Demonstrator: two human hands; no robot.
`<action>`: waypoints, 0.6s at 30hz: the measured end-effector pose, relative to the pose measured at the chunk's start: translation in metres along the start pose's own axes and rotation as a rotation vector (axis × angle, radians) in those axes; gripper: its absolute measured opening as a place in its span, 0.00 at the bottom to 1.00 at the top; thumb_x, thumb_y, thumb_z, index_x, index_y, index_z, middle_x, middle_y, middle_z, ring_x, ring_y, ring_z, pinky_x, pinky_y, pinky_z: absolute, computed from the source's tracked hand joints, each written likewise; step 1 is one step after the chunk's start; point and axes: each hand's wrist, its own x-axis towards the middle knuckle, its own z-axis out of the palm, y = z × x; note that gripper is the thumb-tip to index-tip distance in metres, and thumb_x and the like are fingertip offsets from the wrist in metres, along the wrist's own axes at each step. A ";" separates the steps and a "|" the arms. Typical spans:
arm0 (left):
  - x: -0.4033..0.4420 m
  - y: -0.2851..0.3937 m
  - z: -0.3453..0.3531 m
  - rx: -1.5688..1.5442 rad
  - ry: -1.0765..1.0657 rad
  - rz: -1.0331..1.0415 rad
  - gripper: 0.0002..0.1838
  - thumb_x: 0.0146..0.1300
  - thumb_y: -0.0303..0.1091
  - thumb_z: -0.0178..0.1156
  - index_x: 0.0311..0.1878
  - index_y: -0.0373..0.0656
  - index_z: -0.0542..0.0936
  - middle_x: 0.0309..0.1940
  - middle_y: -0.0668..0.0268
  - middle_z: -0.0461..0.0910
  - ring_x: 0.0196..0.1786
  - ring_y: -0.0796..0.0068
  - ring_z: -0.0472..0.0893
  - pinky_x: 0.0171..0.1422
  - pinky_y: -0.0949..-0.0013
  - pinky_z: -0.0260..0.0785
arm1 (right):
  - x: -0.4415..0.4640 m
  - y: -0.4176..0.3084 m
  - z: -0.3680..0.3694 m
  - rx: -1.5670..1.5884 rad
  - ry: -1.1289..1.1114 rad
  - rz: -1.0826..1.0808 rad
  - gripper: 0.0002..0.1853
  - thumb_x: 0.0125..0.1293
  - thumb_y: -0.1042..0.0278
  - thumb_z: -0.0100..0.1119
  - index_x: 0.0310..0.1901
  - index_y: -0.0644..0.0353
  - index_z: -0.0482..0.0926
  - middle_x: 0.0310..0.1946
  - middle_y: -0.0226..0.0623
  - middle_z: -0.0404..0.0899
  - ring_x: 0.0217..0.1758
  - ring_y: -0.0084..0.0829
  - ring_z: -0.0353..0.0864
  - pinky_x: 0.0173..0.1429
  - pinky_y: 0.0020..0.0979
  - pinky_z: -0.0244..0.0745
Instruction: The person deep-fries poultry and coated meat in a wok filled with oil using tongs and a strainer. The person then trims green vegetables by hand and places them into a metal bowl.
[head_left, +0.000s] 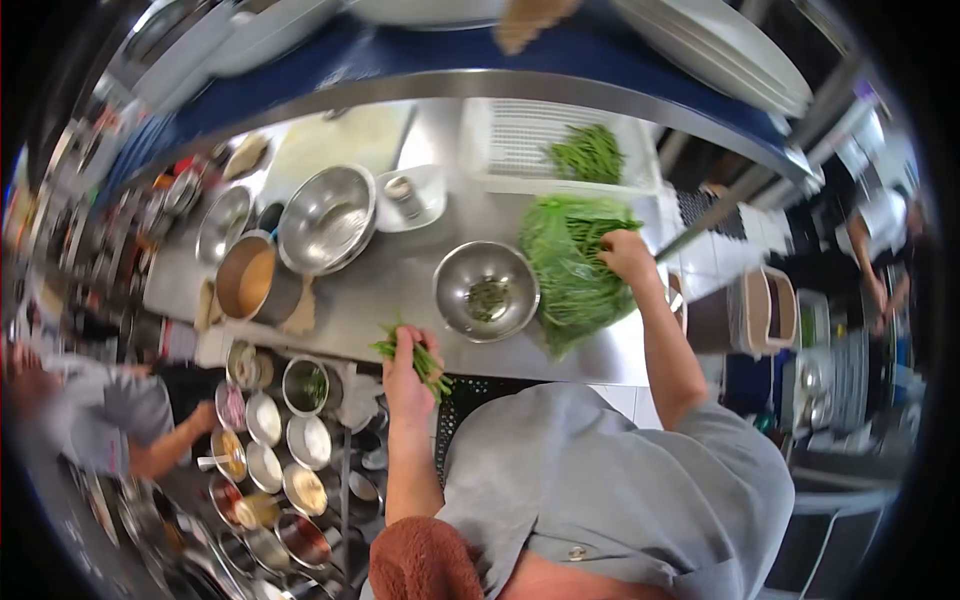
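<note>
My left hand point(407, 385) is closed round a small bunch of green beans point(430, 370) near the counter's front edge. At the mouth of a green plastic bag point(565, 290), my right hand point(628, 256) has its fingers curled on the green beans point(590, 228) inside; the fingertips are partly hidden. Between my hands stands a steel bowl point(455, 295) with small green pieces point(487, 299) at its bottom. Behind the bag, a white perforated basket point(505, 150) holds a pile of green beans point(588, 153).
A larger steel bowl point(325, 220), a pot of orange-brown liquid point(256, 280) and a white dish point(427, 190) stand to the left. Overhead runs a shelf point(480, 82) with plates. Ingredient containers point(265, 418) stand lower left, beside a co-worker point(110, 415). A bin point(735, 310) is right.
</note>
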 end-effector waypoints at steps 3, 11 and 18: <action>0.008 0.000 0.016 -0.060 -0.112 -0.114 0.12 0.73 0.46 0.50 0.39 0.48 0.70 0.29 0.69 0.71 0.31 0.81 0.69 0.23 0.78 0.57 | -0.010 0.009 -0.005 -0.016 -0.198 -0.057 0.10 0.56 0.66 0.61 0.39 0.57 0.84 0.38 0.46 0.79 0.46 0.48 0.78 0.52 0.43 0.73; 0.017 -0.024 0.072 0.026 -0.255 -0.240 0.05 0.72 0.34 0.51 0.46 0.45 0.73 0.29 0.71 0.69 0.26 0.80 0.67 0.32 0.68 0.65 | -0.016 -0.007 -0.031 0.266 0.157 -0.037 0.07 0.60 0.70 0.59 0.37 0.61 0.83 0.34 0.45 0.78 0.41 0.45 0.79 0.47 0.39 0.74; 0.030 -0.029 0.072 0.018 -0.394 -0.278 0.06 0.73 0.37 0.50 0.43 0.45 0.71 0.22 0.75 0.62 0.18 0.86 0.58 0.17 0.79 0.49 | -0.024 -0.062 -0.073 0.502 0.315 -0.053 0.07 0.57 0.77 0.62 0.39 0.65 0.79 0.31 0.42 0.77 0.34 0.41 0.79 0.37 0.36 0.73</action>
